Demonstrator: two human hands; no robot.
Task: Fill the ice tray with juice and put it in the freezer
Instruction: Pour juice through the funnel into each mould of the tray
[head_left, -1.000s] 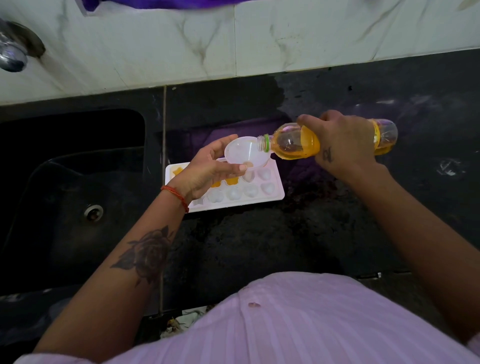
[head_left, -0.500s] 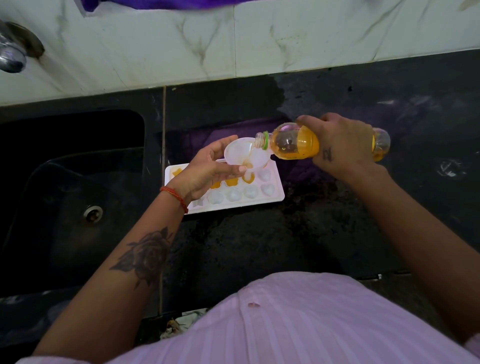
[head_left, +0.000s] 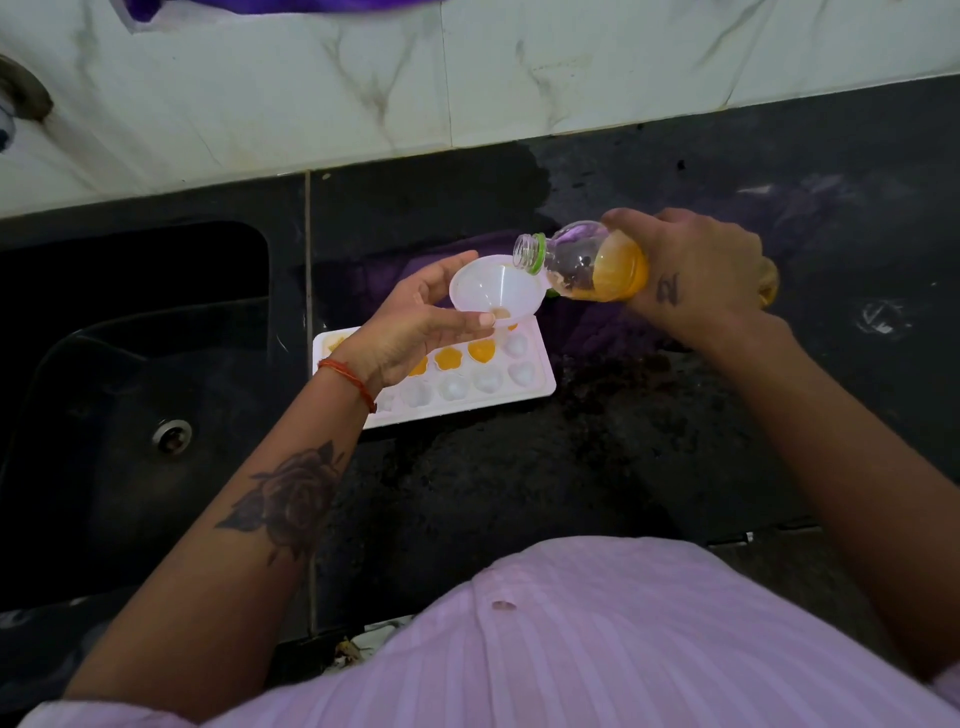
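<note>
1. The left hand (head_left: 415, 317) holds a white funnel (head_left: 496, 291); its fingers (head_left: 467, 323) curl under the near rim and the thumb lies along the far rim.
2. The right hand (head_left: 696, 275) has its fingers clenched round a clear bottle (head_left: 587, 265), gripping it about the middle.
3. The bottle lies nearly level with its open mouth just over the funnel's far rim. The orange juice (head_left: 621, 270) sits back toward the hand, away from the neck.
4. The funnel hangs over the far row of a white tray (head_left: 540, 379), its spout hidden.
5. The tray lies flat on the dark worktop (head_left: 519, 483), just right of the black sink (head_left: 130, 389). Several far-row cups hold juice; the near row and the right-end cups look white.
6. A white marbled wall (head_left: 311, 93) runs behind the worktop.
</note>
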